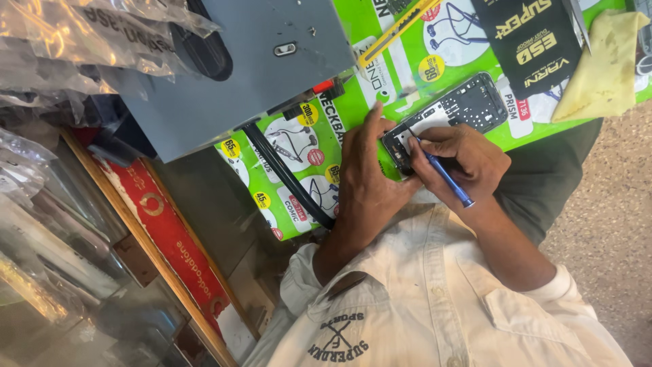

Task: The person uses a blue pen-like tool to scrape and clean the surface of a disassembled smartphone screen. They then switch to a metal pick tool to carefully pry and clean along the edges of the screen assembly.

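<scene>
Green printed posters covered the surface (353, 61), hemmed by a grey metal box (258, 61) on one side and a yellow cloth (604, 61) on the other. The opened phone (448, 115) lay between them, its near end hidden under fingers. The left hand (367, 177) pinned it flat; the right hand (468, 160) was clamped on a blue tool (445, 178).

Your single head-worn camera looks steeply down and close over your own shirt front at the green bench (353, 20), tilted so that the opened phone (451, 112) sits just right of the frame's centre.
</scene>
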